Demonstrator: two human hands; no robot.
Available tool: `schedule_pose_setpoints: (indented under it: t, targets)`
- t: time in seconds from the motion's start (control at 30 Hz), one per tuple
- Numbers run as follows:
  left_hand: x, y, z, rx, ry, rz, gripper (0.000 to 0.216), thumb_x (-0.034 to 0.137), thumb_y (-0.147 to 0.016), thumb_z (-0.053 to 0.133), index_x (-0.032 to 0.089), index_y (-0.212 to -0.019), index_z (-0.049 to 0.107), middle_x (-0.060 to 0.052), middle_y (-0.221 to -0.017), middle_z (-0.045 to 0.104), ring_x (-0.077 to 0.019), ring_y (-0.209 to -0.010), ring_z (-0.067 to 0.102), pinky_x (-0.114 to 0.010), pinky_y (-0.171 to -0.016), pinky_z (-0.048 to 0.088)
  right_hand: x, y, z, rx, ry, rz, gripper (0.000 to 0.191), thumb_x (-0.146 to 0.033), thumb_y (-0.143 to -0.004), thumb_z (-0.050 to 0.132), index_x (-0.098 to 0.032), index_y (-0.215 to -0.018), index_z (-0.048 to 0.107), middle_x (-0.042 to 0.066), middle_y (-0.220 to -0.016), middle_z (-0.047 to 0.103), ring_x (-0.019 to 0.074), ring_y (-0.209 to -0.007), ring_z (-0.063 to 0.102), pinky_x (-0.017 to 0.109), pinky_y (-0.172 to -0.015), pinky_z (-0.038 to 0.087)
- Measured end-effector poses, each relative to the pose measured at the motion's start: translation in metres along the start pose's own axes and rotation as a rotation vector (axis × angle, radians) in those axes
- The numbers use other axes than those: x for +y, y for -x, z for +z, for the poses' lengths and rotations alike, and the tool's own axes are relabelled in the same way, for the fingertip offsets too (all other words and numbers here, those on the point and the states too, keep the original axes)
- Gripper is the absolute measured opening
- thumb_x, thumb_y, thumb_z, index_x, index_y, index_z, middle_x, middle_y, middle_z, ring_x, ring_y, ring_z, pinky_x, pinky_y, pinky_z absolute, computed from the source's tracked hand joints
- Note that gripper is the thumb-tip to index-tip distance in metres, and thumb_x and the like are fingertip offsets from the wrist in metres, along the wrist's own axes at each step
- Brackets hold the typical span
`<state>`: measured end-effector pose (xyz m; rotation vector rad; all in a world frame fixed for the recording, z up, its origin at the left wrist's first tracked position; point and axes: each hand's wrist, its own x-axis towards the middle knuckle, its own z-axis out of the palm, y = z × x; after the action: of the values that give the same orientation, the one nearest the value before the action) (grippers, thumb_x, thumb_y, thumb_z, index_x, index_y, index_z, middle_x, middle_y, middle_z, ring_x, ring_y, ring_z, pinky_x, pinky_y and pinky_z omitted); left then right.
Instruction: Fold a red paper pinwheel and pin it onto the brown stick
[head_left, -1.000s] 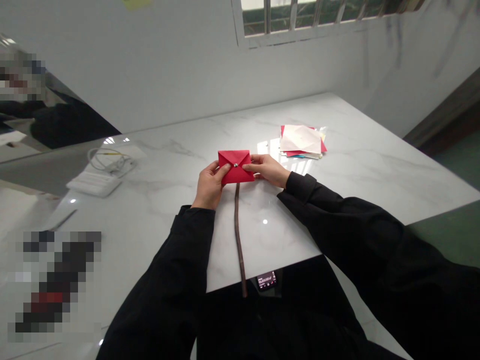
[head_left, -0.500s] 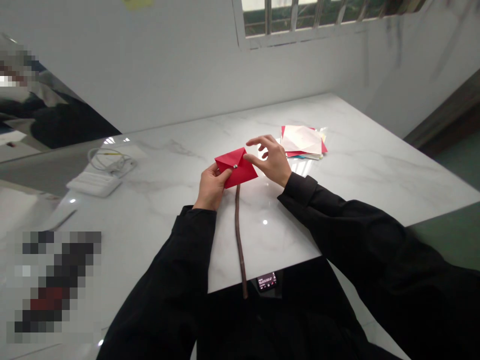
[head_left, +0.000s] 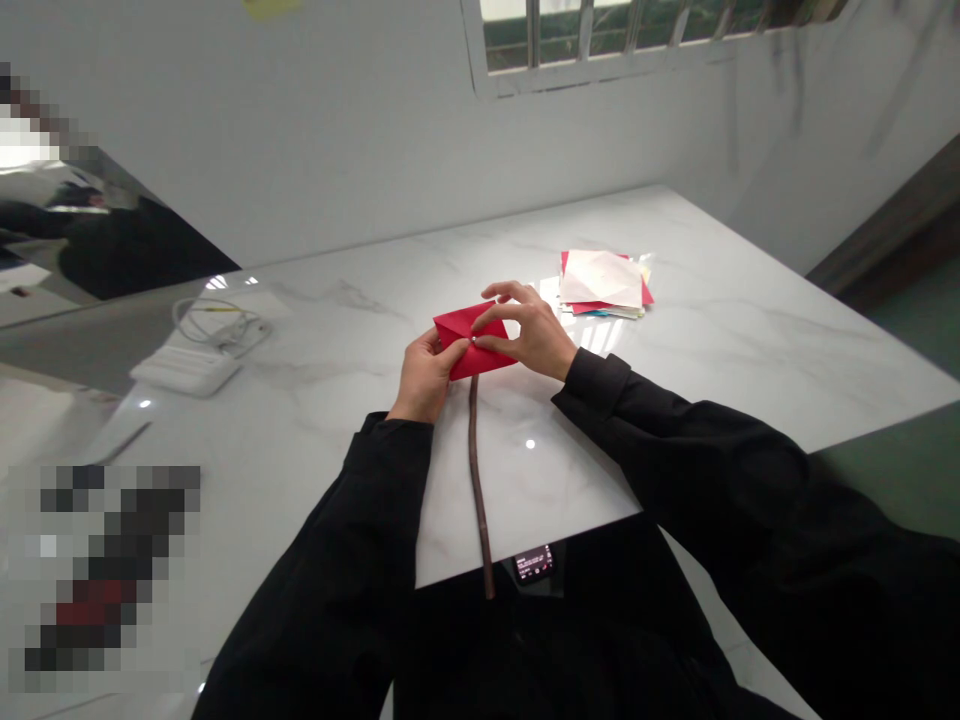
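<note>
A red paper envelope (head_left: 491, 357), its pointed flap folded over the front, is held above the table. My left hand (head_left: 426, 375) grips its left side, thumb on the front and fingers behind. Close to that thumb, a small shiny stud (head_left: 473, 341) sits at the flap's tip. My right hand (head_left: 536, 335) reaches over from the right, with thumb and index finger closing around the stud; the other fingers are curved above. A thin brown stick (head_left: 476, 470) runs from under the envelope past the table's near edge.
On the marble-patterned table (head_left: 360, 290), a stack of coloured papers (head_left: 604, 280) lies behind my right hand. A white box (head_left: 186, 366) and a coiled cable (head_left: 202, 318) are to the left. A lit phone (head_left: 533, 564) shows below the near edge.
My right hand has moved left and down, bringing thumb and index finger onto the stud. My left hand still holds the envelope, which has shifted slightly right and down.
</note>
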<state>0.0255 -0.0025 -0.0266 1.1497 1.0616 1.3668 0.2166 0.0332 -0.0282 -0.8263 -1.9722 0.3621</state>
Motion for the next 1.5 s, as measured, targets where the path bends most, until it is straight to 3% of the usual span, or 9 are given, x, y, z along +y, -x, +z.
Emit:
schedule_pose_setpoints:
  t: [0.3,0.6,0.87,1.13,1.5]
  targets:
    - [-0.002,-0.001,-0.002,-0.022,0.031,-0.083,0.044,0.034,-0.069,0.091,0.014,-0.106,0.077,-0.007,-0.088,0.079,-0.0187,-0.075,0.071,-0.031,-0.076,0.057,0.005,0.0,0.002,-0.046,0.003,-0.052,0.007,-0.028,-0.089,0.084,-0.03,-0.096,0.082,0.005,-0.13,0.065,0.0261,-0.113,0.059,0.048,-0.105,0.05]
    - [0.007,0.002,0.001,-0.108,0.075,-0.084,0.043,0.038,-0.076,0.088,0.014,-0.109,0.076,-0.009,-0.103,0.08,-0.0217,-0.091,0.074,-0.033,-0.084,0.058,0.005,-0.002,-0.001,-0.025,0.024,-0.058,0.004,-0.03,-0.091,0.082,-0.028,-0.094,0.081,0.005,-0.122,0.07,0.0238,-0.106,0.06,0.045,-0.101,0.05]
    - [-0.003,-0.001,-0.002,-0.027,-0.038,0.003,0.051,0.046,-0.072,0.091,0.014,-0.109,0.077,-0.009,-0.095,0.08,-0.0215,-0.085,0.074,-0.034,-0.084,0.059,-0.001,-0.002,0.0,-0.06,-0.036,0.06,0.006,-0.031,-0.09,0.081,-0.025,-0.09,0.08,0.006,-0.123,0.07,0.0247,-0.108,0.062,0.046,-0.103,0.051]
    - [-0.003,0.0,-0.004,0.035,-0.159,0.064,0.045,0.046,-0.072,0.09,0.013,-0.101,0.077,-0.008,-0.092,0.079,-0.0204,-0.079,0.072,-0.032,-0.076,0.058,0.004,-0.001,0.003,-0.144,-0.165,0.202,0.015,-0.035,-0.09,0.079,-0.02,-0.091,0.081,0.01,-0.116,0.072,0.0224,-0.1,0.068,0.037,-0.083,0.058]
    - [-0.002,0.0,-0.005,0.02,-0.185,0.042,0.043,0.043,-0.072,0.09,0.014,-0.101,0.078,-0.009,-0.091,0.08,-0.0194,-0.075,0.071,-0.033,-0.074,0.059,0.007,-0.001,0.003,-0.204,-0.174,0.192,0.012,-0.031,-0.091,0.077,-0.019,-0.091,0.079,0.01,-0.116,0.072,0.0221,-0.101,0.067,0.036,-0.085,0.055]
